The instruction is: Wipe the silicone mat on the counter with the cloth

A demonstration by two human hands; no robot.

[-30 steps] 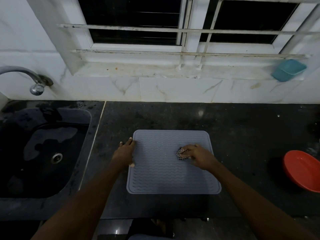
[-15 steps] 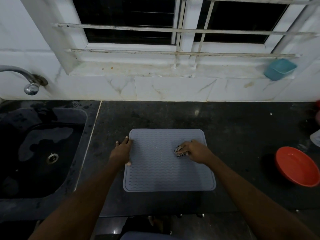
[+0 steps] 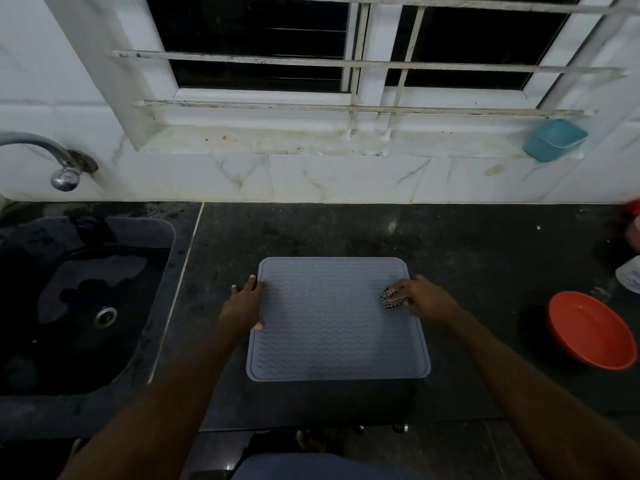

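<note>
Under the flat left hand point(image 3: 244, 303), the silicone mat point(image 3: 332, 323) could be dragged by the cloth point(image 3: 389, 299) gripped in the right hand point(image 3: 424, 297)

Mat point(image 3: 332, 327) central on counter point(image 3: 467, 244), sink point(image 3: 86, 306) left, bowl point(image 3: 588, 330) right, window point(image 3: 346, 46) behind.

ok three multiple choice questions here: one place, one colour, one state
1. Where on the silicone mat is the cloth?
A near its right edge
B at its left edge
C off the mat
2. What colour is the bowl?
A blue
B red
C white
3. What does the left hand do?
A grips the cloth
B hangs in the air
C rests on the mat's left edge
Answers: A, the right hand holds it there; B, its rim and inside are red; C, its fingers lie on that edge.
</note>
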